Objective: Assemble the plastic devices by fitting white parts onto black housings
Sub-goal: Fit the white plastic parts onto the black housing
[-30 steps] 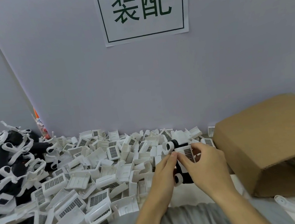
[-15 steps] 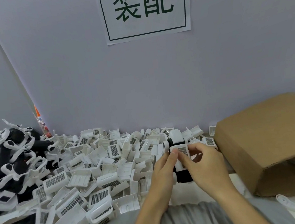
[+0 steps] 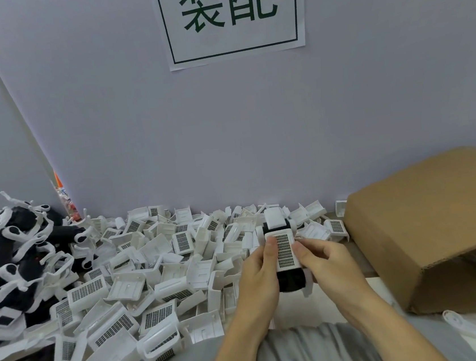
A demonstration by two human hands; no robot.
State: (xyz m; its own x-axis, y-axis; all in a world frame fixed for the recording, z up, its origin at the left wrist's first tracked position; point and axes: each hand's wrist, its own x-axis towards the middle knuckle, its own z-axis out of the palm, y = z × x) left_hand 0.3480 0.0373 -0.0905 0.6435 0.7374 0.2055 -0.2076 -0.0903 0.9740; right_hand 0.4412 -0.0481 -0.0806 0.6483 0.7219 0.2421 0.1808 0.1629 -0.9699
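Note:
A black housing (image 3: 291, 280) stands upright between my two hands, above the table's front. A white part with a dark grille (image 3: 284, 252) lies against its front face, and a white cap (image 3: 274, 218) sits at its top. My left hand (image 3: 259, 276) grips the housing's left side, thumb on the grille's left edge. My right hand (image 3: 327, 262) holds the right side, thumb pressing the grille's right edge.
A deep heap of loose white grille parts (image 3: 141, 280) covers the table left of my hands. Black housings with white clips (image 3: 11, 259) pile up at far left. A brown cardboard box (image 3: 436, 217) lies on its side at right. A wall with a sign (image 3: 231, 15) stands behind.
The device has turned from lying sideways to standing upright, grille towards me. Both thumbs have slid onto the grille part's edges. The hands stayed in about the same place.

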